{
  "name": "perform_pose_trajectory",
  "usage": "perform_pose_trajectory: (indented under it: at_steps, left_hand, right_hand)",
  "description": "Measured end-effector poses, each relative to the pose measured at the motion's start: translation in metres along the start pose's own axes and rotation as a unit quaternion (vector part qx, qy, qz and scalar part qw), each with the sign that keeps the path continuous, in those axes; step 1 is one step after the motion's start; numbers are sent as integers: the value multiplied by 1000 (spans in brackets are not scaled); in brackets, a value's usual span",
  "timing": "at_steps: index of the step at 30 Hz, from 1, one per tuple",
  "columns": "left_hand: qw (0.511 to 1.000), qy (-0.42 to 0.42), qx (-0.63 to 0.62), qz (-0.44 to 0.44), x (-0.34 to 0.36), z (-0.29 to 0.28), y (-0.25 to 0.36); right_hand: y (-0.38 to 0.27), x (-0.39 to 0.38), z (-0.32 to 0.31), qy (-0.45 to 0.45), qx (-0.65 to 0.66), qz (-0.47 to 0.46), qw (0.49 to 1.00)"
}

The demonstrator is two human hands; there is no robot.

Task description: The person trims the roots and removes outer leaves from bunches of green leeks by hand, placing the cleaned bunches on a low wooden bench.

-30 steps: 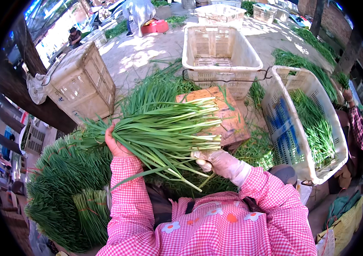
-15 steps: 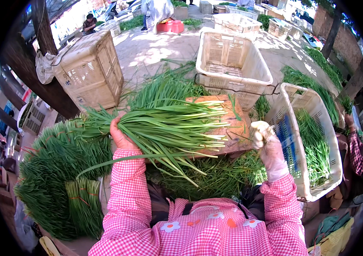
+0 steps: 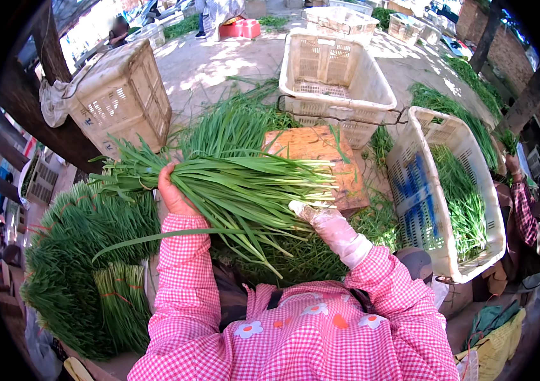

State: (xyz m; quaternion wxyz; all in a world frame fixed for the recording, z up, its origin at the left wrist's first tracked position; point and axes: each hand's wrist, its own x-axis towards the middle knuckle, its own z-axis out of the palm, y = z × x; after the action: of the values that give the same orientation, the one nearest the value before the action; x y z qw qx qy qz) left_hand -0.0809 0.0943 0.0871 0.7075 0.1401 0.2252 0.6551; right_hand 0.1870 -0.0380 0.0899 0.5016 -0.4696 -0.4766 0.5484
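Observation:
My left hand is closed around a thick bunch of garlic chives, held sideways with its leaves to the left and pale stem ends to the right. One long leaf hangs loose over my left sleeve. My right hand, in a thin, soiled glove, is at the lower stem ends; a pale fingertip shows and its fingers look closed on some of the stems, partly hidden. Behind the stem ends lies a wooden board. Loose chives are heaped beyond the bunch.
Tied chive bundles are stacked at my left. A pale plastic crate stands far left, another crate is ahead, and a third crate with chives is at right. Loose trimmings lie before my lap. Another person's sleeve shows far right.
My right hand has moved left from beside the board to the stem ends of the bunch. My left hand keeps its hold on the chives. The whole view has shifted slightly.

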Motion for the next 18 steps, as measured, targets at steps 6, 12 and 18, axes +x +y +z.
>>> perform_pose_trajectory:
  at_steps: [6, 12, 18]
  left_hand:
    - [998, -65, 4, -13, 2, -10, 11]
    - [997, -71, -12, 33, -2, -4, 20]
    - [964, -246, -93, -42, 1, -3, 20]
  right_hand:
    - [-15, -28, -14, -67, -128, -3, 990]
    - [1, -57, -115, 5, -358, 146, 922]
    - [-33, -58, -111, -57, -448, 129, 883]
